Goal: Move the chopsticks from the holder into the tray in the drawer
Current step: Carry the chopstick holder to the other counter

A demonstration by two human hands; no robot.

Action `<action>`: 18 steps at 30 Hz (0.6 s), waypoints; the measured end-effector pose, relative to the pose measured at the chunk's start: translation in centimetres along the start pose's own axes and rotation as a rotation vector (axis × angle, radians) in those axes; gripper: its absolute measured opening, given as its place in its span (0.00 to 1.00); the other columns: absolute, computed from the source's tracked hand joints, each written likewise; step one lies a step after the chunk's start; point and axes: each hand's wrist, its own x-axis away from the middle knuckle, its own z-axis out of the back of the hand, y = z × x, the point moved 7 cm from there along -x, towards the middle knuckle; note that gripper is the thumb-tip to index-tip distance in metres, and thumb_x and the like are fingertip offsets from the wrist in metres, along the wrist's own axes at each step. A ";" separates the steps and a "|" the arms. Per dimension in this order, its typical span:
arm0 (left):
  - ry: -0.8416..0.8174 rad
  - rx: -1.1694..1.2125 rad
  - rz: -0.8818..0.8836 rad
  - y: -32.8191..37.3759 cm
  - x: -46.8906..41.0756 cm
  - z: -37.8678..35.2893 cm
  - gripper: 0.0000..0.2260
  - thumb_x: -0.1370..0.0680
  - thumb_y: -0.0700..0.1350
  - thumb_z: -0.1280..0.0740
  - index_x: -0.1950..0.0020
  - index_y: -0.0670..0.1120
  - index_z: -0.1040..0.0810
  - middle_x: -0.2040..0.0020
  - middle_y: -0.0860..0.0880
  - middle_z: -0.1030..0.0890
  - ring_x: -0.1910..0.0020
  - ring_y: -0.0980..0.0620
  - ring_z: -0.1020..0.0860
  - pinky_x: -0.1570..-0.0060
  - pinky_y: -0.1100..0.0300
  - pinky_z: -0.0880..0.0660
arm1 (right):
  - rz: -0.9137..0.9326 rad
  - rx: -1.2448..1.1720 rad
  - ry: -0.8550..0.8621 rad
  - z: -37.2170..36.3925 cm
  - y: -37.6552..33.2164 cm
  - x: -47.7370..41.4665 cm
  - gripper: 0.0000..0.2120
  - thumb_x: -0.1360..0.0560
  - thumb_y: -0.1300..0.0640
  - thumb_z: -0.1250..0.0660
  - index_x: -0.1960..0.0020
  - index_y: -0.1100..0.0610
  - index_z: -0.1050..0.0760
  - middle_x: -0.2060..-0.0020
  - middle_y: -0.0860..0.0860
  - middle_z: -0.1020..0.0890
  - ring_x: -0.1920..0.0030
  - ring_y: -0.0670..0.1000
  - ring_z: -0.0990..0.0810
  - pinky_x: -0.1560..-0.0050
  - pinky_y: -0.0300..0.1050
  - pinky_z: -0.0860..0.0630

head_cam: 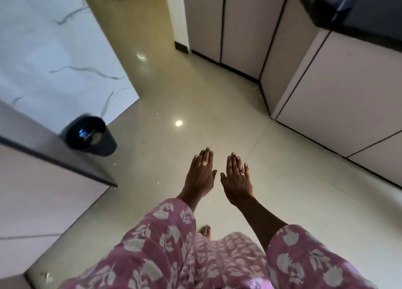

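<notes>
Both hands are held out over the floor, palms down, and neither holds anything. The left hand (200, 175) has its fingers straight and close together, thumb angled inward, with a gold ring (204, 163) on one finger. The right hand (237, 180) lies just beside it, apart from it, fingers likewise straight and slightly fanned, with a reddish ring (242, 173). The two thumbs point toward each other across a narrow gap. Pink floral sleeves (152, 234) cover both forearms near the bottom edge, and a bare foot (206, 231) shows between them on the glossy beige floor tiles (195, 93).

Where the chopsticks are cannot be told from this view.

To the left, a black waste bin (91, 136) stands on the floor against a white marble-patterned wall (54, 49); it is blurred and seems to hold a few scraps. Nearer on the left is the corner of a pale pink cabinet with a dark top edge (43, 191). Far and to the right, pale pink cabinet doors (348, 93) run around a corner beneath a dark countertop (359, 17)
</notes>
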 end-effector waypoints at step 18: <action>0.017 0.032 -0.247 16.7 -32.7 5.5 0.28 0.17 0.51 0.49 0.22 0.40 0.54 0.21 0.42 0.51 0.22 0.45 0.51 0.25 0.53 0.55 | -0.253 -0.052 0.121 14.5 24.5 -22.0 0.29 0.18 0.50 0.54 0.24 0.61 0.61 0.23 0.56 0.59 0.23 0.53 0.61 0.27 0.49 0.66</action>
